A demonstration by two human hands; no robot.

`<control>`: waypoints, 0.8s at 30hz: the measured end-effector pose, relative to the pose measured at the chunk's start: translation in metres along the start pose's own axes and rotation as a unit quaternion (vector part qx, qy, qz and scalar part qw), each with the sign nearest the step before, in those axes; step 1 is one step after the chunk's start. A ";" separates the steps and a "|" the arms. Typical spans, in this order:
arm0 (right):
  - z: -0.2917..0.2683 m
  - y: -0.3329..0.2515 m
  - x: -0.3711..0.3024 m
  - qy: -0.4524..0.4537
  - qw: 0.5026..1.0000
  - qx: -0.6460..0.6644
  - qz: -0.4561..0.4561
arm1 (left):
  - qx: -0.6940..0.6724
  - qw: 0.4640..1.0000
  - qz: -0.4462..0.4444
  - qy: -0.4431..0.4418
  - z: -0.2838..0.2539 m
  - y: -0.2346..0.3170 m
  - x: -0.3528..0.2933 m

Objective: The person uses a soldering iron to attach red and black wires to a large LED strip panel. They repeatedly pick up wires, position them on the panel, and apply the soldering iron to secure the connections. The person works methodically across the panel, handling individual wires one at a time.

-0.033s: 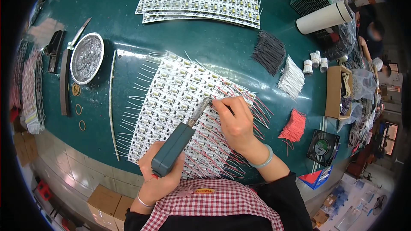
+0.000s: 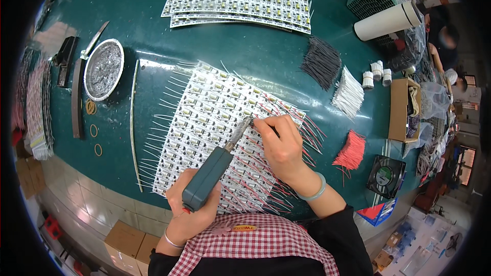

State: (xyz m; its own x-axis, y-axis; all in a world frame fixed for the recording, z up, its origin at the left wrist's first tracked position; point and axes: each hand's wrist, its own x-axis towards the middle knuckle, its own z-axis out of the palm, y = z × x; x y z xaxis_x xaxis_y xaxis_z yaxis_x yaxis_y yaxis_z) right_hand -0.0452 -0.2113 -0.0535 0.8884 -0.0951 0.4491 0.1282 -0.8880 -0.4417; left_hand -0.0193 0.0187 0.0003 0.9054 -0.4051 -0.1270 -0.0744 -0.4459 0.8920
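Observation:
My left hand is closed around the dark green handle of a soldering iron. The iron slants up and to the right, its coated metal tip over a white panel of circuit boards. Close to that tip, the thumb and forefinger of my right hand pinch a thin wire, mostly hidden by the fingers. Small yellowish components cover the panel in rows. White wires stick out along its left edge, and red wires spread across its right and lower parts.
More board panels lie stacked at the far side. Bundles of black wires, white wires and red wires sit to the right, near a small fan and a cardboard box. A silvery-lined bowl stands left.

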 end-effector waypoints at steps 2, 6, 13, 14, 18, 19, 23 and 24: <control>0.001 0.000 0.000 0.002 1.000 0.000 -0.004 | -0.003 1.000 -0.011 -0.003 0.001 0.000 -0.001; 0.001 0.001 0.001 -0.002 1.000 -0.005 -0.009 | 0.007 1.000 0.023 -0.013 0.001 -0.002 0.000; -0.001 -0.001 0.002 -0.005 1.000 -0.012 -0.016 | -0.006 0.999 0.038 0.020 0.002 0.000 -0.006; -0.001 -0.001 0.002 -0.004 1.000 -0.012 -0.016 | 0.002 0.999 0.044 0.017 -0.001 0.000 -0.007; -0.001 0.000 0.002 0.002 1.000 -0.009 -0.019 | 0.013 0.999 0.046 0.011 -0.007 0.009 -0.005; 0.000 0.001 0.002 0.002 1.000 -0.008 -0.019 | 0.004 0.999 0.040 0.016 -0.006 0.010 -0.004; -0.001 0.000 0.002 0.002 1.000 -0.013 -0.015 | -0.012 0.998 0.054 0.024 -0.005 0.010 -0.003; 0.000 0.000 0.001 0.003 1.000 -0.011 -0.014 | -0.007 0.998 0.053 0.025 -0.005 0.010 -0.004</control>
State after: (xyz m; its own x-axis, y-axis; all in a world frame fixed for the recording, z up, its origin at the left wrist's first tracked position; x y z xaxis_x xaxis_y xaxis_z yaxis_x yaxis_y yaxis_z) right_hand -0.0441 -0.2116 -0.0527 0.8814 -0.0723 0.4669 0.1440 -0.9001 -0.4112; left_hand -0.0217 0.0201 0.0123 0.9126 -0.4086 -0.0106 -0.1652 -0.3924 0.9048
